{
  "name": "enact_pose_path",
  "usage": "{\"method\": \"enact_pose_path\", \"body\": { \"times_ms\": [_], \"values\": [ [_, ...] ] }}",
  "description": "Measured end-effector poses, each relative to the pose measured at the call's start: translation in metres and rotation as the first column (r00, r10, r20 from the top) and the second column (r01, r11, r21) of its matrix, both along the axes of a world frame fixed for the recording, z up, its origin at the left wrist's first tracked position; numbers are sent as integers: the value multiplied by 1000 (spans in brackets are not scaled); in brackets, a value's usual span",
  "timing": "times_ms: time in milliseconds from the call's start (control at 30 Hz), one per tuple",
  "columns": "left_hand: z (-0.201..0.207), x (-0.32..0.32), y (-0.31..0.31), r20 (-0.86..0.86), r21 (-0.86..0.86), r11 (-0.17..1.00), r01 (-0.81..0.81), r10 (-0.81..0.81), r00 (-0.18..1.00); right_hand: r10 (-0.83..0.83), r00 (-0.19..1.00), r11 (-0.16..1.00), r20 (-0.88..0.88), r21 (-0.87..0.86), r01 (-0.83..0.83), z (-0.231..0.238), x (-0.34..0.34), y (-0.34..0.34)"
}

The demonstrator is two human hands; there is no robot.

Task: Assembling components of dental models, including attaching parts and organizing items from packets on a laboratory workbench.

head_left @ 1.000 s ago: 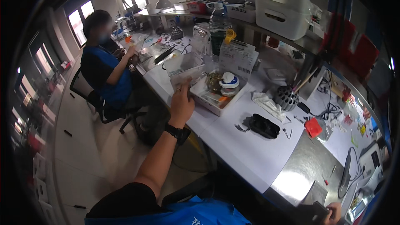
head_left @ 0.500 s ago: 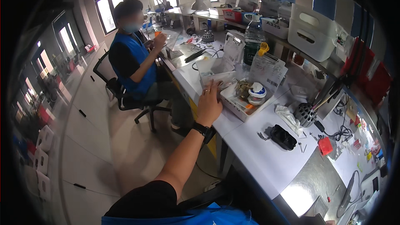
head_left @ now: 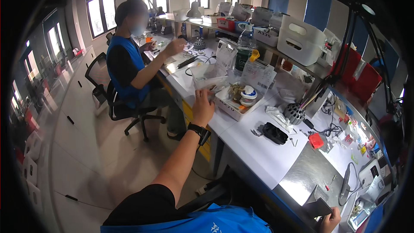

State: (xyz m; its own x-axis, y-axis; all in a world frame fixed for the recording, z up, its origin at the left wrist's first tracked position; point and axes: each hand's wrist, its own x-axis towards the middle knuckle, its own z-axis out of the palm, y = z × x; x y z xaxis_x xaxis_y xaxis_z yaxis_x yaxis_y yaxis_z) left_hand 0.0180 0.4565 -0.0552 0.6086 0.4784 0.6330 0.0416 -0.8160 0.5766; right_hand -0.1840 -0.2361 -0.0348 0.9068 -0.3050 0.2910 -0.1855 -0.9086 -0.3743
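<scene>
Left hand (head_left: 202,105), fingers half-curled, at the near-left corner of a white tray (head_left: 232,111) on the worktop (head_left: 252,151), any hold unclear; right hand (head_left: 331,220) gripping a dark flat panel (head_left: 318,208); tray set down, contents not lifted out; tray shallow, rectangular, holding a squat white-lidded jar (head_left: 248,97)

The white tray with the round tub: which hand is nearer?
Left. The left hand is just left of the white tray; the right hand is far away, at the picture's bottom right.
</scene>
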Motion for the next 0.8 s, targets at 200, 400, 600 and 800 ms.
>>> {"method": "enact_pose_path", "body": {
  "times_ms": [200, 400, 600, 800],
  "values": [
    [30, 16, 23, -302, 203, 979, -8, 70, 951, 77, 997, 997, -28, -11, -77, 4, 2, 2],
    [16, 36, 45, -280, 389, 919, 68, 48, 959, 108, 994, 993, -7, 43, -107, 4, 2, 2],
    [18, 33, 66, -29, 150, 976, 160, -157, 987, 137, 989, 988, 55, 66, -140, -13, 5, -9],
    [71, 6, 78, 170, -354, 848, 394, -356, 919, 79, 992, 996, 94, 20, -81, -22, 4, -11]
  ]
}}
